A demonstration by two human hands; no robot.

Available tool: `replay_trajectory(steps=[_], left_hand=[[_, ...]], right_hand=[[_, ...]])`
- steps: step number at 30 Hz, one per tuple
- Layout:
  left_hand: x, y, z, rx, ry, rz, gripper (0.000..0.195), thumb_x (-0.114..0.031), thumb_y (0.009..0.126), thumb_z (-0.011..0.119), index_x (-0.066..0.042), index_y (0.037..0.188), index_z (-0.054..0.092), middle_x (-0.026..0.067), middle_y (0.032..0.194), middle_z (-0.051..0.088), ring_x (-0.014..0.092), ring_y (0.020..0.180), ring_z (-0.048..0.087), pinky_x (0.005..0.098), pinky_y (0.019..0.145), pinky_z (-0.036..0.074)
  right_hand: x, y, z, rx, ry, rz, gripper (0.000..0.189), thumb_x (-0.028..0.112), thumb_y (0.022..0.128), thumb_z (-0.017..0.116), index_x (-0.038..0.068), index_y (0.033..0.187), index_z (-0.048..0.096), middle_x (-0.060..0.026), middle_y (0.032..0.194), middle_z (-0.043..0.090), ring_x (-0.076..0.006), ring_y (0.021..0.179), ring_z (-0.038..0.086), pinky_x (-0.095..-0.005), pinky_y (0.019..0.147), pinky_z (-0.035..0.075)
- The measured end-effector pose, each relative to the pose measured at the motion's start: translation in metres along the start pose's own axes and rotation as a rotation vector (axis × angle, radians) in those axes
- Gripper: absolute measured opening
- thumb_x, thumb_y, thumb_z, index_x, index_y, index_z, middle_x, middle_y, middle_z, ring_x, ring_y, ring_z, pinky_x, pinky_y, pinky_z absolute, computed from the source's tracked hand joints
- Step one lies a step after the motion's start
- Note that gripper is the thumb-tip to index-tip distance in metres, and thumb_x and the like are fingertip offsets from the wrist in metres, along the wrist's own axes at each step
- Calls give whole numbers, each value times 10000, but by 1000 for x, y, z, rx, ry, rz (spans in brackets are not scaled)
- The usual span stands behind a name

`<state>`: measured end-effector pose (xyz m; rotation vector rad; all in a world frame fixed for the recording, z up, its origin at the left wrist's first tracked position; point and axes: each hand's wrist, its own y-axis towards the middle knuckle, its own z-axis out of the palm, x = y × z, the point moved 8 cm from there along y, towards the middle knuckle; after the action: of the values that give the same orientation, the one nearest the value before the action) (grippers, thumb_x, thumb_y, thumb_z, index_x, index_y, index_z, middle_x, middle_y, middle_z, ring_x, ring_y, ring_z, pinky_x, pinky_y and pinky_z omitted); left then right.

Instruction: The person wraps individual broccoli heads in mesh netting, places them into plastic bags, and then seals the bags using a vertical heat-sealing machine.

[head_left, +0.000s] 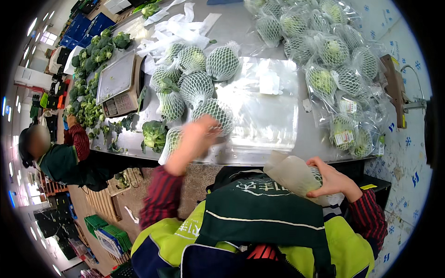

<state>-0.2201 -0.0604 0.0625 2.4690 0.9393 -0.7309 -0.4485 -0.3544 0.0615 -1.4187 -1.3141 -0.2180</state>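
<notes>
My right hand (328, 179) grips a broccoli head in white foam netting inside a plastic bag (290, 173), held against my apron at the table's front edge. My left hand (196, 140), blurred, is over the near end of a group of net-wrapped broccoli heads (196, 88); its fingertips overlap one wrapped head (217, 113), and whether they touch it cannot be told. A bare broccoli head (154, 135) lies left of that hand. A stack of clear plastic bags (260, 111) lies flat at the middle of the metal table, with a small white piece on top.
Bagged, netted broccoli heads (332, 48) are piled at the right. At the left stand a weighing scale (116, 78) and a heap of loose broccoli (83, 90). White foam nets (180, 29) lie at the back. A co-worker (62, 160) stands at the table's left end.
</notes>
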Motion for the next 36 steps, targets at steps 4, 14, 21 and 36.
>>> replay_trajectory(steps=[4,14,21,36], left_hand=[[-38,46,138,-20,-54,99,113,-133,817,691,-72,889,630,95,995,607,285,957,616,392,741,517],[-12,65,184,101,11,125,79,-117,808,675,-54,771,707,57,923,667,261,897,633,386,720,520],[-84,71,123,-22,-187,105,75,-81,769,716,-40,780,655,90,973,641,287,901,617,384,733,498],[-34,59,209,2,-199,76,128,-120,789,721,-27,844,653,142,1149,618,332,1061,577,413,870,481]], right_hand=[[1,-5,10,19,-100,-12,1059,465,622,847,-32,1400,327,-277,1305,497,-386,1228,516,-398,1043,404],[12,-12,9,-117,-59,-8,1132,468,627,843,-34,1459,263,-262,1381,446,-399,1267,472,-402,1057,395],[5,5,11,-240,-118,-56,1105,448,653,821,-30,1471,253,-278,1390,434,-396,1290,454,-404,1067,383],[1,-19,9,-265,-138,-13,1117,458,643,806,-16,1487,249,-278,1382,447,-413,1238,492,-415,1020,422]])
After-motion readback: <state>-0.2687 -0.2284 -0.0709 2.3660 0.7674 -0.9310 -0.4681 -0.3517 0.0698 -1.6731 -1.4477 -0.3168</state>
